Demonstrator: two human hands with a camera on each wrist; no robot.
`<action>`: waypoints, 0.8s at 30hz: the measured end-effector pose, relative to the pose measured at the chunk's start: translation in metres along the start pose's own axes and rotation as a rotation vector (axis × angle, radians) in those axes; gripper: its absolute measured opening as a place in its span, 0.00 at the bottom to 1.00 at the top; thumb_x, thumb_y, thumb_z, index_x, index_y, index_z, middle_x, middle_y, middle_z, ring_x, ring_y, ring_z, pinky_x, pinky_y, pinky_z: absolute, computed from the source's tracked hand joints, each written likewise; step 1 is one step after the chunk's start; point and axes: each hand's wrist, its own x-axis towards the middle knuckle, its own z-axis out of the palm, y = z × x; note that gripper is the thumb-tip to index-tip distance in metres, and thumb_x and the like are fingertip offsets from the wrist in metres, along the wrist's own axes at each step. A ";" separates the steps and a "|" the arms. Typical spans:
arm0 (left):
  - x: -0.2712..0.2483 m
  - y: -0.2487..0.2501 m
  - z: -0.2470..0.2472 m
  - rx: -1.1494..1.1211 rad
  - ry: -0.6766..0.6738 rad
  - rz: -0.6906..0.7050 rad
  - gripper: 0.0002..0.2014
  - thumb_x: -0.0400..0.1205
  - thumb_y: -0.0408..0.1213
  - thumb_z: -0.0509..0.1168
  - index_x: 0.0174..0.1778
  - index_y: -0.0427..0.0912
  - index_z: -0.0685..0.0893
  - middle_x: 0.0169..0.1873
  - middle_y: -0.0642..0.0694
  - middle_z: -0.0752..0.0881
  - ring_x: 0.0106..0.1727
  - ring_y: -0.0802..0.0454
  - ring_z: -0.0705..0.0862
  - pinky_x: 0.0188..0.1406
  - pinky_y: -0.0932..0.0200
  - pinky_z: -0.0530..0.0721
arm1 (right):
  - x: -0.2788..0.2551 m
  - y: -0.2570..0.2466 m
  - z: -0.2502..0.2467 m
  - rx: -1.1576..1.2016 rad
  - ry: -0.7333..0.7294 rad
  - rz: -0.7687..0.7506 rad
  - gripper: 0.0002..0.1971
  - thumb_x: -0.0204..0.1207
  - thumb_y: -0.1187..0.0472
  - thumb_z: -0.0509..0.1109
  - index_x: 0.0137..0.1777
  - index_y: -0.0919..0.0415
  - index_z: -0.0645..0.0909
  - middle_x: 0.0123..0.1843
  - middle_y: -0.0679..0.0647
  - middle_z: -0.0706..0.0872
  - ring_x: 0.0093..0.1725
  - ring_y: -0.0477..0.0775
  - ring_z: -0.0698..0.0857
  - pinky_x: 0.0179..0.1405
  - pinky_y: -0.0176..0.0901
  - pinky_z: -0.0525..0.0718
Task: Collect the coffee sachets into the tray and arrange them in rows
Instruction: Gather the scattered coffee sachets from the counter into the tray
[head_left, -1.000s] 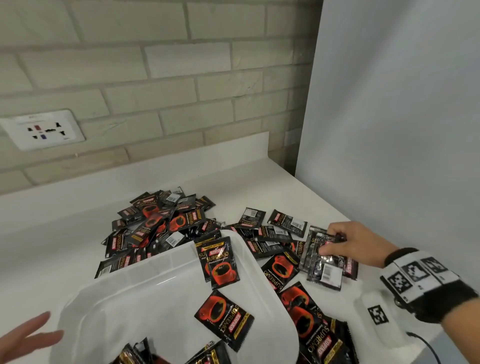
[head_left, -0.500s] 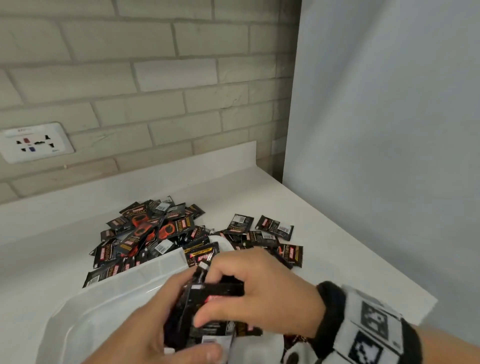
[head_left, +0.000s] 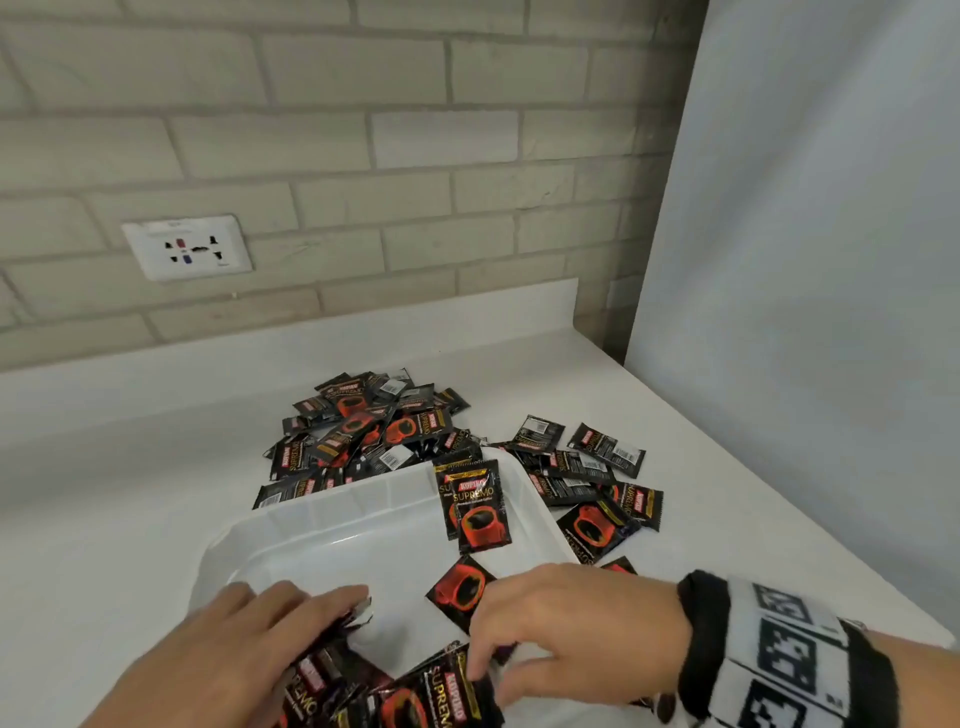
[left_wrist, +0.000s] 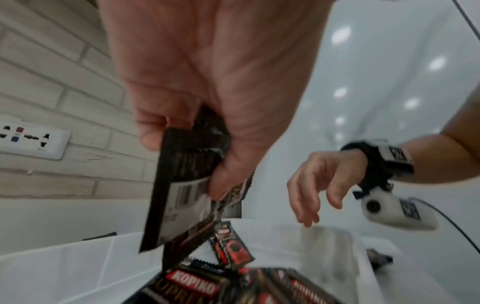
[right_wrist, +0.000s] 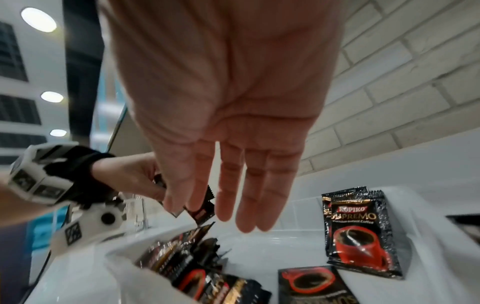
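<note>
From above, the white tray (head_left: 332, 525) sits on the worktop (head_left: 130, 467), loose sachets (head_left: 363, 431) heaped behind it. At the left wrist, the left hand (left_wrist: 207, 82) pinches a sachet bundle (left_wrist: 182, 185). At the right wrist, the right hand (right_wrist: 228, 102) hangs slack-fingered, holding nothing.

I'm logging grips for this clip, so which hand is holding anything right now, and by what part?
The left hand grips a small bunch of coffee sachets by their upper ends, thumb against fingers, above the tray. The right hand holds nothing.
</note>
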 end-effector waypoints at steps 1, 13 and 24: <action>0.001 -0.001 0.005 0.033 0.018 0.015 0.37 0.74 0.42 0.51 0.80 0.61 0.46 0.42 0.68 0.71 0.24 0.67 0.74 0.21 0.72 0.76 | -0.002 0.000 0.002 -0.037 -0.055 0.019 0.14 0.81 0.56 0.63 0.63 0.57 0.80 0.62 0.54 0.79 0.61 0.50 0.76 0.63 0.47 0.75; -0.009 -0.005 0.075 0.117 0.094 0.103 0.20 0.87 0.53 0.33 0.52 0.64 0.72 0.51 0.56 0.74 0.18 0.49 0.81 0.13 0.59 0.81 | -0.010 0.027 0.001 0.087 -0.026 0.150 0.19 0.82 0.49 0.59 0.68 0.57 0.77 0.64 0.52 0.82 0.59 0.45 0.79 0.52 0.24 0.71; 0.001 -0.008 0.036 0.023 0.032 0.038 0.25 0.84 0.62 0.36 0.78 0.67 0.50 0.56 0.51 0.75 0.19 0.59 0.67 0.11 0.63 0.76 | -0.021 0.150 -0.037 0.045 0.197 0.881 0.31 0.73 0.39 0.66 0.70 0.57 0.71 0.63 0.50 0.78 0.57 0.49 0.75 0.56 0.38 0.72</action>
